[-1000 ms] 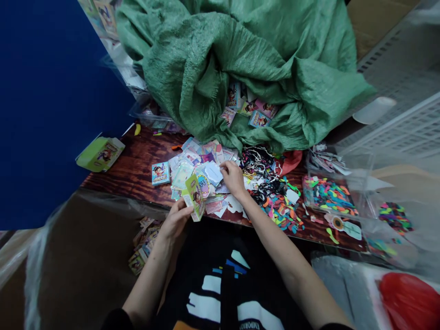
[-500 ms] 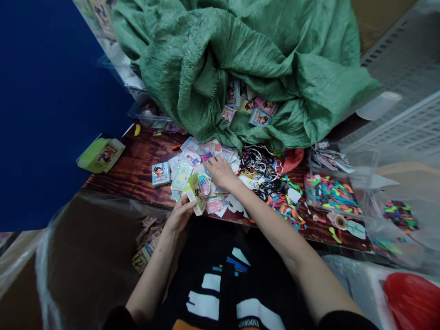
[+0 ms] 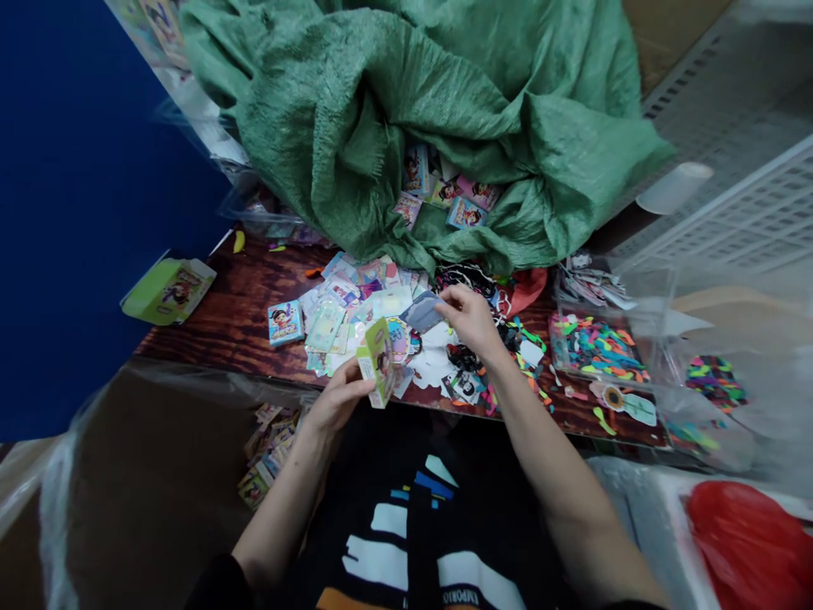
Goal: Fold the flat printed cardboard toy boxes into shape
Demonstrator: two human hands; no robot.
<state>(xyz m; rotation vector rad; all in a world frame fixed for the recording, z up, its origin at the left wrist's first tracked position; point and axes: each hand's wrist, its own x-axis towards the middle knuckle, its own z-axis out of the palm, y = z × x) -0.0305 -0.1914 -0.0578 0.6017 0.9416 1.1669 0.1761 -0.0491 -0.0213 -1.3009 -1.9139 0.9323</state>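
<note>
Held in my left hand (image 3: 343, 395) is a small green printed box (image 3: 378, 363), tilted upright at the table's front edge. My right hand (image 3: 468, 320) pinches a greyish, glossy card (image 3: 423, 312) by its right end, above the pile and to the right of the box. Below and left of it spreads a loose heap of pastel cards (image 3: 327, 322). A closed blue printed box (image 3: 285, 323) lies left of the heap. Under my right hand are dark hair ties (image 3: 463, 356), partly hidden by the hand, and white paper pieces (image 3: 433, 366).
A large green woven sack (image 3: 445, 93) with several small boxes in its mouth covers the back. A clear tray of colourful small pieces (image 3: 600, 347) stands right. An open green carton (image 3: 170, 291) sits far left by a blue panel. A red bag (image 3: 749, 538) lies lower right.
My right hand has moved right from the card heap and now has a greyish card in its fingers. The green box has turned slightly in my left hand. The view has shifted a little.
</note>
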